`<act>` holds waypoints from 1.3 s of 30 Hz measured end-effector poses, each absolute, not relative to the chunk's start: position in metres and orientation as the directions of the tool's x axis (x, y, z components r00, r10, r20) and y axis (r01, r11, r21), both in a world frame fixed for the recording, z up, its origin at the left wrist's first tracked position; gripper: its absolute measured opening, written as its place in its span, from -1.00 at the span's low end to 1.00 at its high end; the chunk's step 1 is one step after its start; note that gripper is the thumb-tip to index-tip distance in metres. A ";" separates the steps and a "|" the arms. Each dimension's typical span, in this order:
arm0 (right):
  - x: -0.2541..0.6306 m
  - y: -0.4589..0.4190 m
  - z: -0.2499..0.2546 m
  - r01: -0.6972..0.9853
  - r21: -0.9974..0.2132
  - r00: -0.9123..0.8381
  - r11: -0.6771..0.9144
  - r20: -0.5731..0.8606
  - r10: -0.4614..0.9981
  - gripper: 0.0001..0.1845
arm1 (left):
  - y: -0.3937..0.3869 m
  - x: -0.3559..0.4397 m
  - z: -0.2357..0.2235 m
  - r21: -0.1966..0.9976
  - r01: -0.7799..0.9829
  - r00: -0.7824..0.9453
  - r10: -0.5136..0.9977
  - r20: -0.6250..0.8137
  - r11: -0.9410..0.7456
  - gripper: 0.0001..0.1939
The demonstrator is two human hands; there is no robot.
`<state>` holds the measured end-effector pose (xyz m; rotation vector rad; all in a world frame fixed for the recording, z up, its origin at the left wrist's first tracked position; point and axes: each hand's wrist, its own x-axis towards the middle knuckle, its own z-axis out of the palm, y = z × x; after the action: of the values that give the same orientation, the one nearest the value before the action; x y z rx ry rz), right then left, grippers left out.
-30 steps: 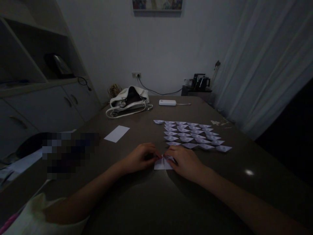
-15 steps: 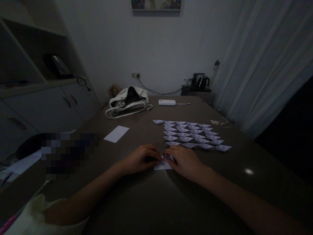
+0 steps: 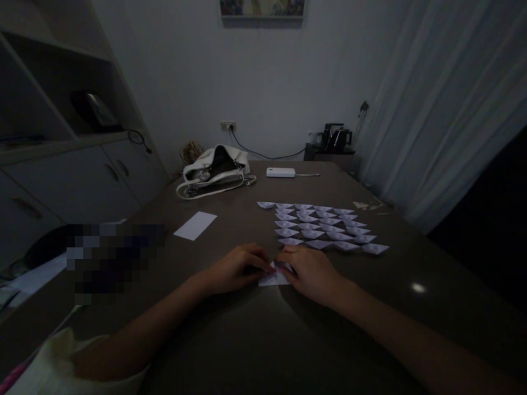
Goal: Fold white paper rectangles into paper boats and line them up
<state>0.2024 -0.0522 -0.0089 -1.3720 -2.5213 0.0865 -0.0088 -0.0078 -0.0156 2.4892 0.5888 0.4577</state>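
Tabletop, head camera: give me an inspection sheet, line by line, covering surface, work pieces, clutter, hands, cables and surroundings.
Surface: dark table, bright glare spot at right; no spill seen.
Work pieces: folded paper between the hands; rows of paper boats beyond; flat white sheet at left.
Clutter: open white bag, white device; left edge pixelated, contents unclear.
Hands: left hand and right hand both hold the folded paper.
Cables: short pale cable at the device; black cable from wall socket.
Surroundings: cupboards left, pale curtain right; dim light.
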 end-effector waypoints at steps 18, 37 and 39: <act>0.202 -0.053 -0.009 0.816 -0.158 -0.524 0.557 0.205 0.826 -0.85 | -0.008 -0.008 -0.016 0.522 0.322 0.859 0.476 0.189 -0.790 -0.74; 0.202 -0.053 -0.010 0.814 -0.172 -0.522 0.554 0.199 0.829 -0.81 | -0.008 -0.006 -0.016 0.531 0.312 0.862 0.469 0.189 -0.788 -0.78; 0.201 -0.053 -0.010 0.815 -0.168 -0.523 0.555 0.202 0.828 -0.80 | -0.008 -0.006 -0.016 0.533 0.307 0.863 0.467 0.194 -0.789 -0.78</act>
<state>0.2015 -0.0533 -0.0099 -1.3683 -2.5343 0.0769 -0.0060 -0.0080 -0.0156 2.5373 0.5650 0.4349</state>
